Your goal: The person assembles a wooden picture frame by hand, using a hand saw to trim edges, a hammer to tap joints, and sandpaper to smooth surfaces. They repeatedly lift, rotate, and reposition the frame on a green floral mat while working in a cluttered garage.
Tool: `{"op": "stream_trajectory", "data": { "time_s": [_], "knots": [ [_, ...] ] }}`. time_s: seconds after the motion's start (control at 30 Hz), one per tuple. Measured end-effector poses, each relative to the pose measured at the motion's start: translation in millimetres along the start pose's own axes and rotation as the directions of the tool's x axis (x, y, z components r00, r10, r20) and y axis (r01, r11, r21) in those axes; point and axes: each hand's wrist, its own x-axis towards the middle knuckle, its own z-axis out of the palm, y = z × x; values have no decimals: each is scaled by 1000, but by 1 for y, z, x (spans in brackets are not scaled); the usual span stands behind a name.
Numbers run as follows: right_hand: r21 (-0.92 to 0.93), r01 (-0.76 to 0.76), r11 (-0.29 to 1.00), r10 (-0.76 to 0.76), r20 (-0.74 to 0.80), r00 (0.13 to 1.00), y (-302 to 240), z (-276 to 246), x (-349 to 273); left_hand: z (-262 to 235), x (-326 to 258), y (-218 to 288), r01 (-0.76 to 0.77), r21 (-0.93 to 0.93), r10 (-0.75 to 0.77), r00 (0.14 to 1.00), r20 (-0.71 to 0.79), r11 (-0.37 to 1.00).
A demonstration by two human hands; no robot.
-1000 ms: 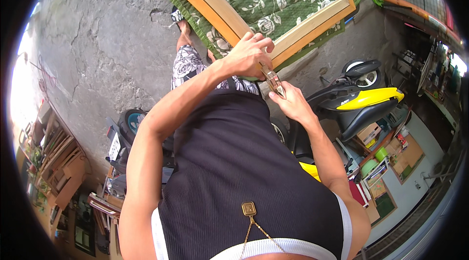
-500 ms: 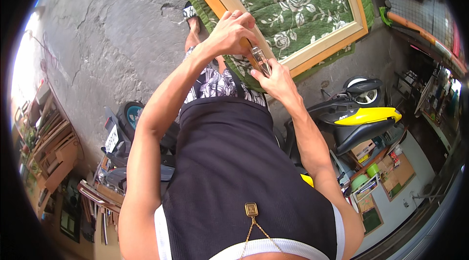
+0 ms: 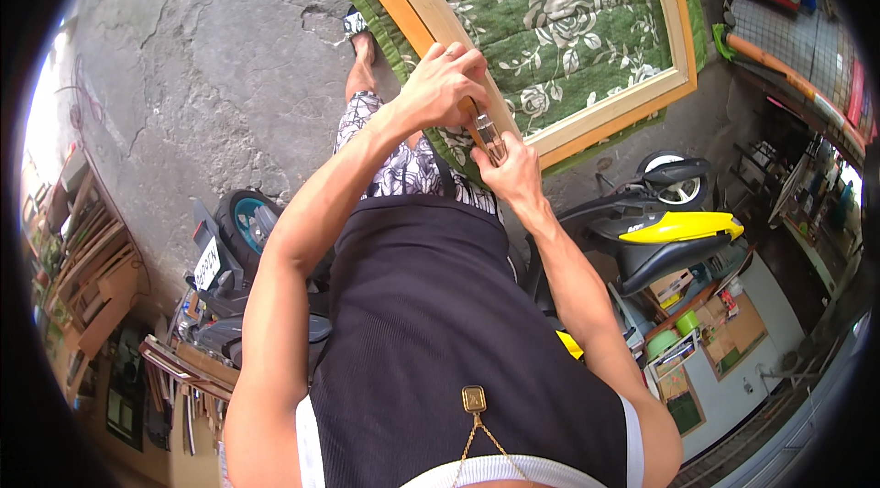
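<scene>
My left hand (image 3: 443, 85) and my right hand (image 3: 510, 172) meet over the near corner of a light wooden frame (image 3: 605, 117) lying on a green flowered blanket (image 3: 550, 11). Between them is a small hand tool (image 3: 486, 135) with a brown handle and a metal part. The left hand closes over its handle from above. The right hand's fingers grip its metal end from below. The tool sits against the frame's long rail. My black shirt and patterned shorts fill the view below the hands.
Cracked concrete floor (image 3: 202, 57) spreads to the left. A yellow and black scooter (image 3: 669, 227) stands at my right, another two-wheeler (image 3: 225, 250) at my left. Stacked wood and clutter (image 3: 92, 277) line the left rim, boxes and bins (image 3: 706, 341) the lower right.
Both hands have moved up and further out from my body, staying together on the tool at the frame's edge. The view has tilted, bringing the frame closer and the scooter lower.
</scene>
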Motion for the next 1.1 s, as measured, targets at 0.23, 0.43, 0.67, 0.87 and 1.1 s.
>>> {"op": "stream_trajectory", "data": {
  "time_s": [0.23,0.43,0.67,0.87,1.1],
  "knots": [
    [-3,16,1000,-15,102,995,-14,-24,-4,-3,2,2,22,-24,-22,1000,6,999],
    [4,-108,994,105,198,975,-37,-40,-6,-5,3,4,12,-29,-12,1000,-9,999],
    [20,-86,996,82,157,984,-66,-51,0,-44,8,2,122,-99,-116,991,60,988],
    [69,-38,997,25,186,982,-99,-44,52,-86,17,-41,139,-8,-139,990,-13,990],
    [8,-60,998,57,203,978,-103,-38,66,-84,18,-55,145,-21,-145,989,4,989]
  ]
}}
